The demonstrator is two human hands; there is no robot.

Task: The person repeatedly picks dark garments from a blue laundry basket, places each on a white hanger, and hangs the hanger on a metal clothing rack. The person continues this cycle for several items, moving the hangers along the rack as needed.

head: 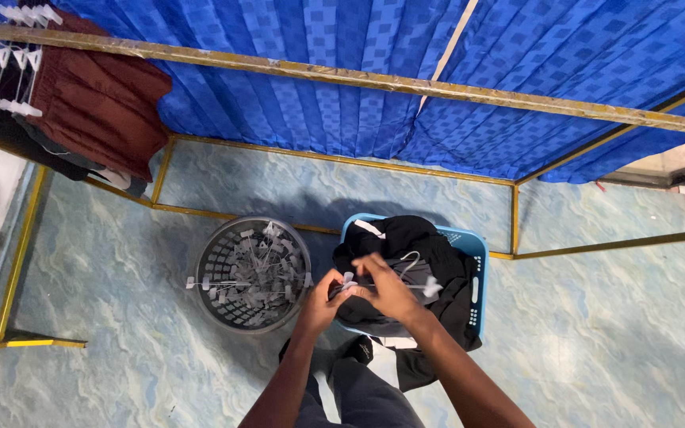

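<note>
Round grey basket of hangers (252,273) sits left of the blue laundry basket (476,261). Both hands, left hand (323,299) and right hand (386,287), grip a white clip hanger (406,279) lying roughly sideways over black clothes (406,238).

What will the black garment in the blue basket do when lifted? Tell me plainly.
The black garment probably hangs limp, since it already droops in folds over the blue basket rim. It looks light, likely thin fabric. Trailing ends may snag the rim.
</note>
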